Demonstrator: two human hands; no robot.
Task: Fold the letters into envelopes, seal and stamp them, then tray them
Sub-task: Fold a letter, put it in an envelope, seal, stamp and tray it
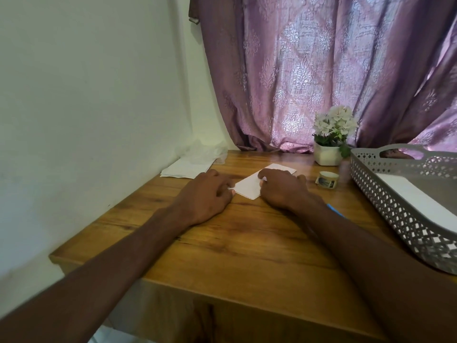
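Note:
A white folded paper (249,186) lies flat in the middle of the wooden table (247,243). My left hand (205,194) holds its left corner, fingers curled at the edge. My right hand (282,189) lies over its right part, fingertips pressing down on it. A stack of white envelopes (184,169) sits at the far left against the wall. A small roll of stamps (327,179) stands to the right of my right hand. The grey perforated tray (395,209) at the right has a white envelope (418,194) inside.
A white pot of white flowers (332,137) stands at the back by the purple curtain (321,70). Crumpled clear plastic (205,149) lies behind the envelope stack. A small pale bottle (345,169) stands beside the tray. The white wall (99,95) borders the table's left side.

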